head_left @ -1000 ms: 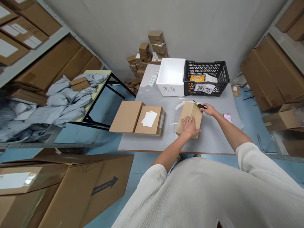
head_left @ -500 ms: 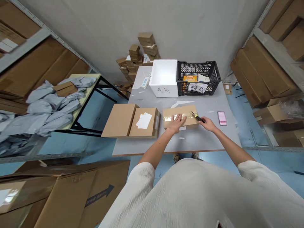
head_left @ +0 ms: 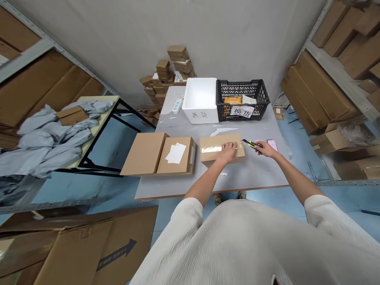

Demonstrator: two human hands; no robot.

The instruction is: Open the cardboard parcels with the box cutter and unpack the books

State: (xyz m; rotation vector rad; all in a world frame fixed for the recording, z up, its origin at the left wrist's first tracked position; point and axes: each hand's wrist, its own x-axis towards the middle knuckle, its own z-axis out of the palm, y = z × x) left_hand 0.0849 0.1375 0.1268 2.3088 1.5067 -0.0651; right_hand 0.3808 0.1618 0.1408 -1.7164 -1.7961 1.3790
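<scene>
Turned crosswise since a second ago, the box (head_left: 219, 139) lies on the bench (head_left: 252, 170) with its strip of tape (head_left: 211, 149) facing up, and the left hand (head_left: 228, 151) presses on top, its grip open and holding nothing, seemingly to steady it. Just off the box's right end, the knife (head_left: 249, 143) points back towards it, the right hand's (head_left: 265, 149) grip closed round the handle, probably for control, beside the phone (head_left: 272, 144).
</scene>
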